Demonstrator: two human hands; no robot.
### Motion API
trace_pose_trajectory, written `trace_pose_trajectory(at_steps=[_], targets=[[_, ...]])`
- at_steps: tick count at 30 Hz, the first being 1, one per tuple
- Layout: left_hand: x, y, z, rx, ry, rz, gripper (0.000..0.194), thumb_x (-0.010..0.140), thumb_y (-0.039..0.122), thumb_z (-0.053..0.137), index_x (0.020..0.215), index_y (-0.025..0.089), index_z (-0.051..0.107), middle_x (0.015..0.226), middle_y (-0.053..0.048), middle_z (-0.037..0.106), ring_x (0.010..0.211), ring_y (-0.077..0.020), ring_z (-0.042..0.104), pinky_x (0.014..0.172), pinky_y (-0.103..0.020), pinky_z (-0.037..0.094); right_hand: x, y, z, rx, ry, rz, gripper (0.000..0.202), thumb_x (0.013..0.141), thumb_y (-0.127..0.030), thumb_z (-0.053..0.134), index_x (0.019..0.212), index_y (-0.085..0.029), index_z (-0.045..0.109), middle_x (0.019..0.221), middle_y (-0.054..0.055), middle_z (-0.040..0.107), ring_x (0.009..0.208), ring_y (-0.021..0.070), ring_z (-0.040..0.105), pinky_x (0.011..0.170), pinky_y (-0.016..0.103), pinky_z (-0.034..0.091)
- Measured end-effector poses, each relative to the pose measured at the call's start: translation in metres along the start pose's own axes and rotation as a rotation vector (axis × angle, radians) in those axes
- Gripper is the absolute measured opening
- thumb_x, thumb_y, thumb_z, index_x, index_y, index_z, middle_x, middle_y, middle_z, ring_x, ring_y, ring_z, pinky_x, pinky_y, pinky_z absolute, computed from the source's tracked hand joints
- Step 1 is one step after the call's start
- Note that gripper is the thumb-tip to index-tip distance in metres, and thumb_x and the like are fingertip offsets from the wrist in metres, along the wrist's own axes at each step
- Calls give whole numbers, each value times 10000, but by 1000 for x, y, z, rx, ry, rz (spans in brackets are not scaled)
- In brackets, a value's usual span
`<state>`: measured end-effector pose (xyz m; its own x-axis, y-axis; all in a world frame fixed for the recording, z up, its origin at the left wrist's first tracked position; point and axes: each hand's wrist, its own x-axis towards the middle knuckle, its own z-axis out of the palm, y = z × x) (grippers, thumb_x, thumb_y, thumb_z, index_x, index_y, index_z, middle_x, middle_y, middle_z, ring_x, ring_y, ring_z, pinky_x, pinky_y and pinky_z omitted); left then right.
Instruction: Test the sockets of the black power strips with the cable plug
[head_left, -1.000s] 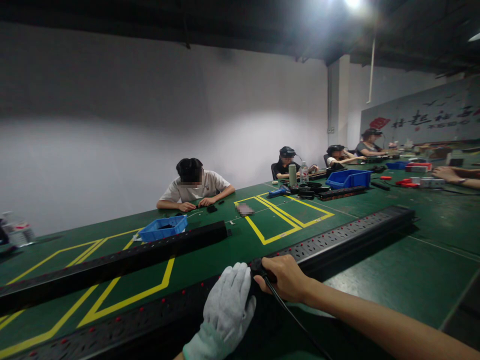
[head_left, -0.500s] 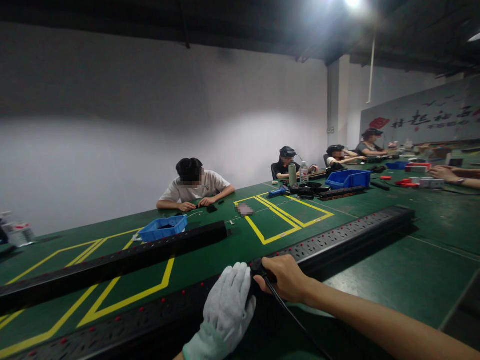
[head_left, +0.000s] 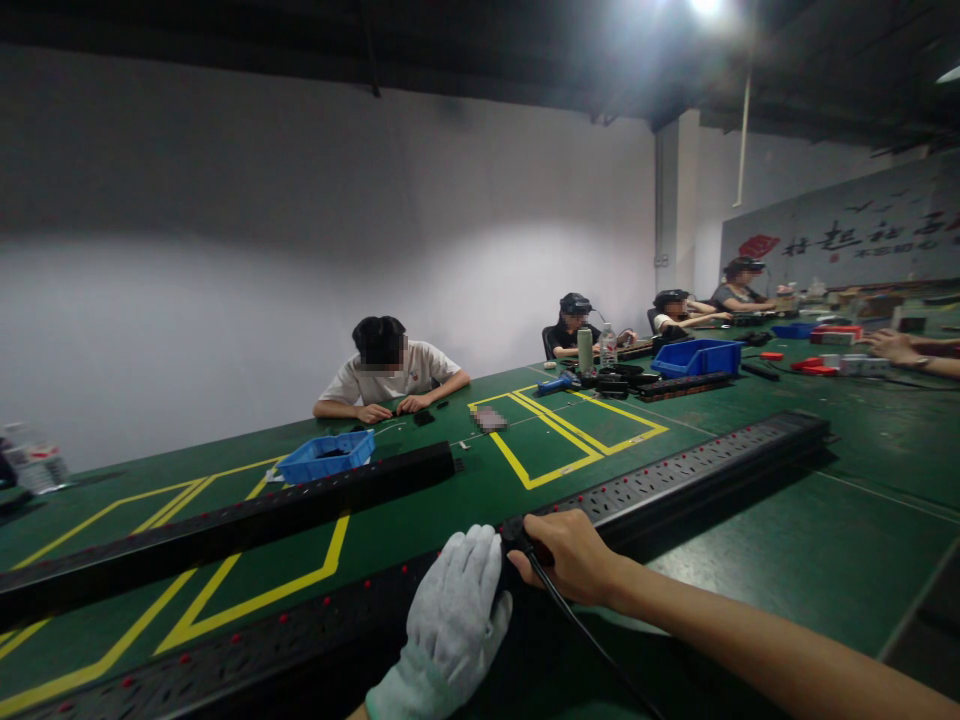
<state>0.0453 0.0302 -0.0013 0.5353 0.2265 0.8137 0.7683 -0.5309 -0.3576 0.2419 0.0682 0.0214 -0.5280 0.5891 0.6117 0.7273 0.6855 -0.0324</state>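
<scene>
A long black power strip (head_left: 675, 470) with rows of sockets and red dots lies diagonally across the green table. My left hand (head_left: 457, 600), in a whitish glove, rests over the strip with its fingers stretched out and its thumb on the near side. Beside it my bare right hand (head_left: 574, 555) is closed on a black plug (head_left: 514, 534), which sits against the strip's socket face. How deep the plug is in cannot be made out. Its black cable (head_left: 574, 620) runs down toward the bottom edge.
A second black strip (head_left: 225, 530) lies farther left, near a light-blue bin (head_left: 326, 457). Yellow tape (head_left: 529, 480) marks the green table (head_left: 862, 540). A darker blue bin (head_left: 697, 358) and a bottle (head_left: 607, 345) stand at the right back. Several people sit along the far side.
Both my hands, the plug and the strip look unmoved. At the far right, another person's hand has shifted slightly to the right.
</scene>
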Motion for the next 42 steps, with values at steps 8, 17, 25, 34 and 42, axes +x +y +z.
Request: trace_pose_trajectory(at_steps=[8, 17, 25, 34, 42], targets=[[0, 0, 0, 5, 2, 3, 421, 788, 169, 554, 1200, 87, 537, 1169, -155, 588, 1092, -280, 543, 906, -424, 482, 0, 0, -1, 11, -4, -7, 239, 821, -376, 489, 672, -191, 460, 561, -11, 554, 488, 106, 494, 480, 227, 213], [-1, 0, 1, 4, -2, 7, 427, 789, 167, 546, 1207, 81, 531, 1164, -155, 590, 1089, -281, 544, 905, -428, 482, 1, 0, -1, 11, -15, 2, 237, 817, -379, 497, 674, -193, 462, 557, -12, 556, 494, 108, 496, 476, 224, 217], [-3, 0, 1, 9, -4, -3, 438, 790, 174, 547, 1221, 100, 523, 1180, -143, 584, 1102, -274, 537, 916, -424, 476, 0, 0, 0, 17, -7, 6, 233, 819, -370, 497, 671, -193, 461, 553, -14, 553, 487, 107, 494, 476, 223, 218], [-3, -1, 1, -14, -11, 0, 453, 786, 168, 567, 1230, 92, 515, 1209, -149, 566, 1130, -280, 517, 928, -431, 468, 0, 0, 0, -8, -5, -4, 239, 821, -377, 488, 674, -194, 442, 557, -11, 558, 486, 110, 500, 479, 225, 211], [-2, 0, 0, 7, -21, -2, 448, 788, 179, 561, 1226, 96, 520, 1201, -145, 571, 1117, -274, 525, 924, -420, 470, 0, 0, 0, 3, -2, -10, 235, 826, -377, 479, 680, -195, 447, 565, -10, 560, 493, 112, 503, 480, 225, 219]])
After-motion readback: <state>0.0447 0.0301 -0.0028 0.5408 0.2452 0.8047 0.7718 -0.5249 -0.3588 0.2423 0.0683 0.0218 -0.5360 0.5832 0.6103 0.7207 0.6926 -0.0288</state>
